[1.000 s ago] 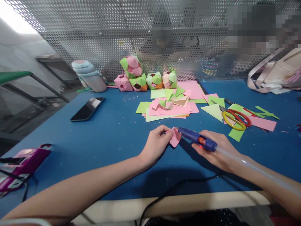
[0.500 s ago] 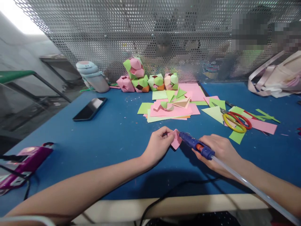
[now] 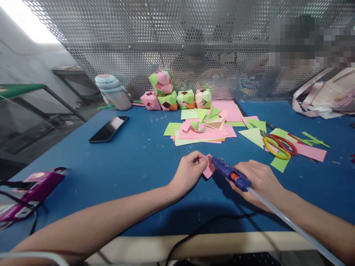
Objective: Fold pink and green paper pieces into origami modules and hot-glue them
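Observation:
Between the thumb and fingers of my left hand (image 3: 190, 170) is a small folded piece of pink paper (image 3: 208, 170), held just above the blue table (image 3: 133, 166). My right hand (image 3: 259, 181) is wrapped around a blue hot glue gun (image 3: 229, 171), its nozzle at the upper right edge of the pink paper. Whether the tip touches the paper I cannot tell. A long clear glue stick (image 3: 280, 210) sticks out from the gun's rear. Behind my hands lies a stack of pink, green and orange paper sheets (image 3: 205, 133) with loose folded pieces on top.
Folded paper balls (image 3: 168, 100) stand by the perforated metal screen (image 3: 155, 48). Scissors (image 3: 277, 144) lie on paper scraps at right, near a pale bag (image 3: 330, 92). At left are a phone (image 3: 109, 129), a bottle (image 3: 113, 92) and a purple power strip (image 3: 36, 190). A black cord (image 3: 191, 233) crosses the front edge.
The view has shifted slightly, so everything on the table sits a little lower and further right. Both hands keep their grips, with the glue gun's nozzle still at the pink paper.

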A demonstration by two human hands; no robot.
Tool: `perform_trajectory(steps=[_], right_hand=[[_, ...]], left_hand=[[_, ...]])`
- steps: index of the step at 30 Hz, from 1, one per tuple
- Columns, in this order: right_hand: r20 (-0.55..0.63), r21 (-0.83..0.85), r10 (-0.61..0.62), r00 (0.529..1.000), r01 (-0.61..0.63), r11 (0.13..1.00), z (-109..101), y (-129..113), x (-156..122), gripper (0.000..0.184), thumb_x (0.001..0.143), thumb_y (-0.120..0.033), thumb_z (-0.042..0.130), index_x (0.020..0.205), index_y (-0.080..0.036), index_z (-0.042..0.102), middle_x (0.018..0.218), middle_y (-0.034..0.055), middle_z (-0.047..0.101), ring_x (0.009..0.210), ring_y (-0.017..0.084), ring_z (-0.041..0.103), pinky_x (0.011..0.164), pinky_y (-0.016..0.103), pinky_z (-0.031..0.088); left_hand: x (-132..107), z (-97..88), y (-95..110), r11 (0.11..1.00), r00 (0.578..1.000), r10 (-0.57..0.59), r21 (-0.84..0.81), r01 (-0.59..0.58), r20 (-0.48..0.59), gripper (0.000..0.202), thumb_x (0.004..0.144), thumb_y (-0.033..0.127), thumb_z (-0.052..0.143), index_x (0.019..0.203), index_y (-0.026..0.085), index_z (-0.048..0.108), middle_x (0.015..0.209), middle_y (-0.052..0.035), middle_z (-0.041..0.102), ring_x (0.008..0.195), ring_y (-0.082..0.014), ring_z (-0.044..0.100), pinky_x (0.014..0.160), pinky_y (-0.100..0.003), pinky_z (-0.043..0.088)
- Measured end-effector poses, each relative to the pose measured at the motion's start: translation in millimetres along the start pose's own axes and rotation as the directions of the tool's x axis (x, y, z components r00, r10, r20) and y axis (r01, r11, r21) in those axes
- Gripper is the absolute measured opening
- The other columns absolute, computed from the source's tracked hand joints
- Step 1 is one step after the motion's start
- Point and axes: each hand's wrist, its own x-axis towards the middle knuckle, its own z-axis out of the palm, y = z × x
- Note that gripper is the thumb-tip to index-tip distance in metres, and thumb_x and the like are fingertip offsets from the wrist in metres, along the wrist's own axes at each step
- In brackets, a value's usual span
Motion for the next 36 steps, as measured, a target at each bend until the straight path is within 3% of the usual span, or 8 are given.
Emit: perform_trajectory(steps=[7,36], right_hand=[[-0.031,-0.011,0.035,0.999,-0.036,0.999,-0.9,2.1,-1.7,0.014,0.084,-0.031,0.057,0.08,-0.018,0.054,0.066,0.0009,0.061,0.057,0.015,0.049,0.058,0.028,0.033],[0.016,-0.014,0.047,0.999,-0.047,0.999,-3.4,-1.5,-1.6,0.013,0.083,-0.03,0.058,0.078,-0.018,0.054,0.065,-0.0002,0.061,0.057,0.015,0.049,0.058,0.028,0.032]], left_hand=[[-0.2,-0.7,-1.0,1.0,1.0,-0.003,-0.019,0.003,-0.003,0.015,0.077,0.029,0.059,0.07,0.016,0.06,0.065,0.001,0.061,0.061,-0.0122,0.052,0.058,-0.023,0.039],[-0.7,-0.6,0.2,1.0,1.0,0.006,-0.002,-0.006,0.005,0.015,0.078,0.028,0.06,0.071,0.016,0.06,0.065,0.0023,0.059,0.062,-0.011,0.051,0.058,-0.021,0.038]])
